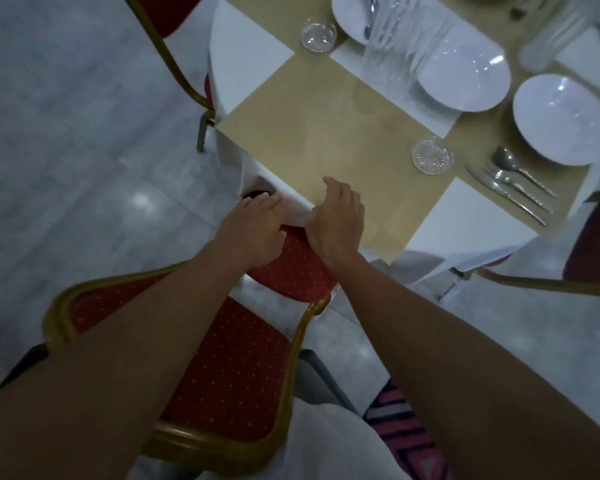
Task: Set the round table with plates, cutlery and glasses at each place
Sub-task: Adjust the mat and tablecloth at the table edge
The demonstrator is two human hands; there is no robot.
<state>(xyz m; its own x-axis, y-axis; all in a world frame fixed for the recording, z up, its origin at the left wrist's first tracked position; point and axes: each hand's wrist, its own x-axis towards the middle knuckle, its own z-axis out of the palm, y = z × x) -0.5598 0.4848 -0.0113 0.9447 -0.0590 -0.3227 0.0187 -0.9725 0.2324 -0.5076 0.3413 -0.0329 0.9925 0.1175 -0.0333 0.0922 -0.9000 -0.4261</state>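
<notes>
Below the near edge of the table (461,216): red chair (222,368), seat partly under. Left hand (253,233): lies on the white cloth (250,60) at that edge, fingers straight, gripping nothing. Right hand (336,220): just beside, on the beige overlay (309,133), fingers bent down at its edge; cannot tell whether pinching cloth. Toward the right edge: glass (432,156), plate (465,77), second plate (565,119), and cutlery (513,192) side by side near that second plate.

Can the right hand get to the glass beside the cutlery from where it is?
Probably yes: only bare beige cloth lies between the right hand and the glass; the cutlery sits beyond it.
</notes>
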